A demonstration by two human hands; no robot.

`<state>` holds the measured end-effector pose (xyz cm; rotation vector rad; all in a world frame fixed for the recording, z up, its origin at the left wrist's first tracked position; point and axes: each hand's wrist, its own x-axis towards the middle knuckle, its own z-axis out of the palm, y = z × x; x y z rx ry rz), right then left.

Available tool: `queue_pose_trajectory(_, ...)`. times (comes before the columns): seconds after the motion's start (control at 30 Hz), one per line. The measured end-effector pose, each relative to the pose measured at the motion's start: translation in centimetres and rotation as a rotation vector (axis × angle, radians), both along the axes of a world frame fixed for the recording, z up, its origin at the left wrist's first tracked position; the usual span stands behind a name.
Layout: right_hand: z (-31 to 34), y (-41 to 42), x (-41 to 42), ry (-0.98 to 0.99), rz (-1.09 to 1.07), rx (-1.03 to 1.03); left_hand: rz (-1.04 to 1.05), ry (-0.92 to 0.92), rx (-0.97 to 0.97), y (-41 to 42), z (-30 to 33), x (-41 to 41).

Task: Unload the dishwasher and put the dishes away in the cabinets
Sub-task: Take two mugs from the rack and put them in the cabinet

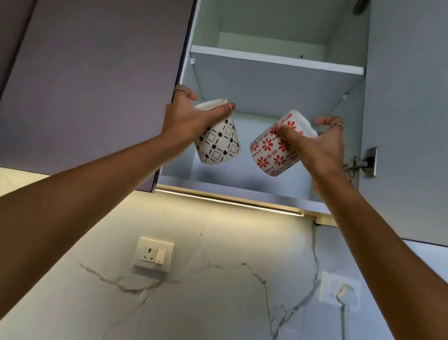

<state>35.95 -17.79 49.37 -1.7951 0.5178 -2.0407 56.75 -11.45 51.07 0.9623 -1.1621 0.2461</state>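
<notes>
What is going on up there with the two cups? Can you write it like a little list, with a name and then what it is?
left hand: holds the black-patterned cup, fingers curled round it
right hand: holds the red-flower cup
cups: both tilted, apart from each other, in the air at the cabinet's lower opening
cabinet: door open, one shelf across the middle
shelf contents: nothing visible from below
wall below: marble-look, with a socket

A warm light strip (230,201) under the cabinet (272,84) brightens the marble wall (213,298), the cabinet's inside stays dim and bluish, and wide-angle distortion bends the softly blurred edges.
</notes>
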Motion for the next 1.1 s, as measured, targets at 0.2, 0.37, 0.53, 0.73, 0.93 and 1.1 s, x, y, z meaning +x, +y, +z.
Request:
queue_pose_trajectory(0.2,4.0,-7.0,4.9,0.162,-0.095,-0.002,0.114,-0.104,0.150,-6.8,3.2,1.9)
queue_pose_trajectory(0.37,5.4,-11.2,8.8,0.292,-0.163,0.062,0.252,-0.128,0.282,-11.0,3.3,4.3)
queue_pose_trajectory(0.53,4.7,-15.1,11.7,0.391,-0.310,0.084,0.322,-0.155,0.391,-15.1,2.6,5.8)
queue_pose_trajectory(0.73,3.7,-18.1,12.8,0.426,-0.368,0.142,0.322,-0.136,0.504,-18.3,3.1,7.0)
queue_pose_trajectory(0.93,3.8,-18.9,13.0,0.524,-0.411,0.126,0.270,-0.113,0.518,-20.3,2.2,8.6)
queue_pose_trajectory(1.1,3.5,-18.7,13.7,0.575,-0.390,0.129,0.219,-0.151,0.631,-20.8,1.5,9.9)
